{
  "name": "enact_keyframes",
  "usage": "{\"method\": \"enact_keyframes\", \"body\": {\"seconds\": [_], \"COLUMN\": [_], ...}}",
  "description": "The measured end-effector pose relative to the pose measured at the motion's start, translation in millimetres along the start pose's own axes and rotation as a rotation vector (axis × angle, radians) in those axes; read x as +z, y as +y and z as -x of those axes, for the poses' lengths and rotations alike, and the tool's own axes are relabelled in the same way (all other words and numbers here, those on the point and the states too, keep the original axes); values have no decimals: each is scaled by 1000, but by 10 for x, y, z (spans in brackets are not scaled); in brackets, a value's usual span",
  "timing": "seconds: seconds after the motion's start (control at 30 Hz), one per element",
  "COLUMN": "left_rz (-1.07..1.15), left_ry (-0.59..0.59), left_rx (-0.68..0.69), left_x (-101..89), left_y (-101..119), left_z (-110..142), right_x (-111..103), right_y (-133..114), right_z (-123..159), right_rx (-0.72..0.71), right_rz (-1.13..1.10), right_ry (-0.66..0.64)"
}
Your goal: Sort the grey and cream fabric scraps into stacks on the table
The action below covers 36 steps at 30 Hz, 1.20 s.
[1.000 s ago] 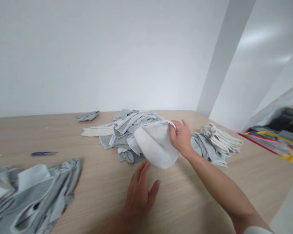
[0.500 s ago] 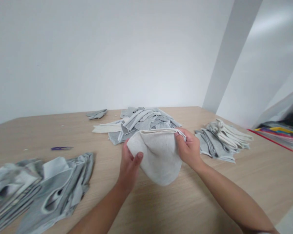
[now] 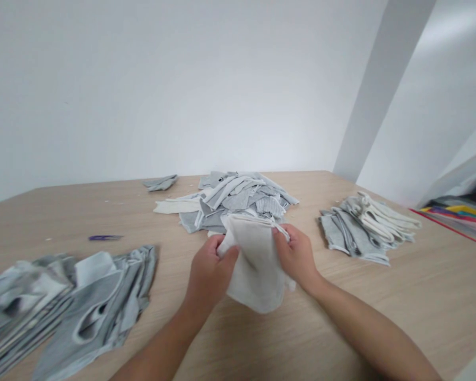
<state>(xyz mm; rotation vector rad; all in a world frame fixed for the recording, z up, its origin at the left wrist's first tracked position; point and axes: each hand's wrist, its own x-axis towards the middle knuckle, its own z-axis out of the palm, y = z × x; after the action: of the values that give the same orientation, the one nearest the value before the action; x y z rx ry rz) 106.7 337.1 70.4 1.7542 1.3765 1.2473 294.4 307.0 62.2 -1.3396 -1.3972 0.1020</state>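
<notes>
A cream-white piece of fabric point(image 3: 257, 270) hangs between my two hands above the table, its folded upper edge running across and its rounded lower end drooping. My left hand point(image 3: 211, 267) is closed on its left side, thumb on the near face. At the upper right corner, my right hand point(image 3: 295, 253) pinches the edge, with a thin white strip showing by the fingers. Just behind lies a heap of grey and white fabric pieces point(image 3: 241, 196), partly covered by the held cloth.
Stacked grey fabric pieces point(image 3: 103, 301) lie at the near left, with a purple thread snipper point(image 3: 105, 237) beyond them. A small grey piece point(image 3: 161, 183) rests farther back. Grey and cream pieces point(image 3: 365, 227) are piled at right, near a red-edged container point(image 3: 452, 227) of colourful items.
My hands have come closer together and the cream fabric is gathered narrower between them. My right hand has shifted left and slightly down. The view has moved a little.
</notes>
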Motion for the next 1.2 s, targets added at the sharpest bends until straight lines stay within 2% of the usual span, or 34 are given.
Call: {"method": "enact_keyframes", "body": {"seconds": [0.13, 0.27, 0.33, 0.53, 0.67, 0.77, 0.83, 0.87, 0.97, 1.03, 1.1, 1.13, 1.2], "left_rz": [328, 437, 439, 327, 246, 141, 29, -41, -253, -362, -431, -452, -469], "left_ry": [-232, -381, -422, -408, -350, -327, -285, -216, 99, 204, 132, 28, -271], "left_rx": [-42, -38, 7, 140, 264, 378, 511, 601, 832, 854, 782, 731, 637], "left_x": [121, 152, 136, 99, 68, 30, -4, -26, -123, -220, -330, -382, -458], "left_y": [22, 33, 34, 21, 30, 47, 62, 70, 98, 111, 109, 103, 87], "left_z": [135, 200, 214, 255, 290, 317, 325, 322, 257, 165, 52, -3, -92], "right_x": [157, 169, 141, 86, 56, 22, -5, -22, -91, -149, -203, -226, -265], "right_y": [-96, -176, -193, -227, -256, -262, -252, -244, -211, -183, -144, -120, -68], "right_z": [204, 252, 234, 164, 134, 116, 106, 101, 82, 67, 48, 36, 0], "right_rx": [-15, -24, -40, -88, -128, -153, -172, -184, -208, -231, -280, -315, -405], "right_rz": [-67, -141, -200, -314, -437, -377, -316, -288, -220, -205, -209, -206, -166], "right_ry": [-149, -313, -375, -466, -579, -556, -504, -473, -416, -435, -483, -506, -526]}}
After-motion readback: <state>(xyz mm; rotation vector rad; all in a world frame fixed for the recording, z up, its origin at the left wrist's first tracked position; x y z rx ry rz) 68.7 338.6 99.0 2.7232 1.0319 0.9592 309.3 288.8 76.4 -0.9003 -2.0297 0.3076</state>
